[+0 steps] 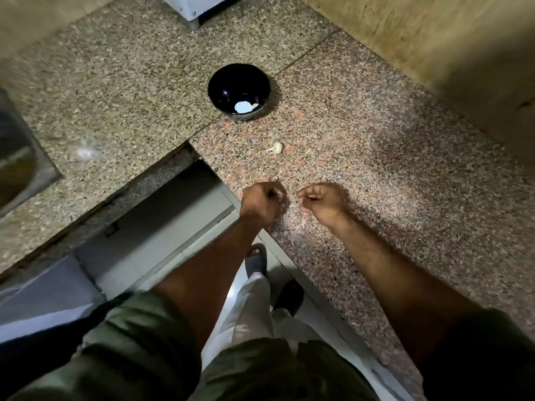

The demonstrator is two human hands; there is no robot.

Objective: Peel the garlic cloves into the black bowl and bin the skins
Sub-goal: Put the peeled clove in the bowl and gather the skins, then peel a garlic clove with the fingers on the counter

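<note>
The black bowl stands on the granite counter ahead of me, with pale garlic pieces in its bottom. One unpeeled garlic clove lies on the counter between the bowl and my hands. My left hand hovers at the counter's edge, fingers curled into the palm; nothing shows in them through the blur. A short gap to its right, my right hand has thumb and fingertips pinched together, with a small pale garlic bit blurred just below them.
A scrap of skin lies right of the loose clove. A steel sink is at far left, a white appliance at the back, a tiled wall on the right. Below the counter edge are the floor and my feet.
</note>
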